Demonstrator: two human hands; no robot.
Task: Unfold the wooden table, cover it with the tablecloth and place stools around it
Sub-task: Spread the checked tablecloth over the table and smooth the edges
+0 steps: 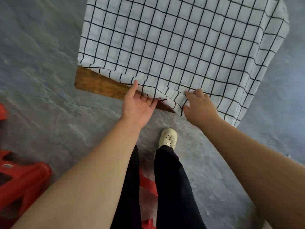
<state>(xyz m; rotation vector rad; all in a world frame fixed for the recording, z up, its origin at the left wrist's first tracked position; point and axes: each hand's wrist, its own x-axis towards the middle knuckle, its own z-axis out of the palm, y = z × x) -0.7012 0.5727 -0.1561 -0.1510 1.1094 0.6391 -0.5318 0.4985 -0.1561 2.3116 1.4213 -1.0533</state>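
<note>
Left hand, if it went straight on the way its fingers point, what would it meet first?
The tablecloth: the left hand has its fingertips tucked under the bunched hem, so it would push into that fold, probably with the wooden table edge just beneath.

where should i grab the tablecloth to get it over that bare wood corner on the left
Take the tablecloth by its near hem, from the near side, thumb on top and fingers under. That hem lies short and bunched, leaving the wooden table bare at the near-left corner, so a pull toward that corner should likely cover it.
</note>
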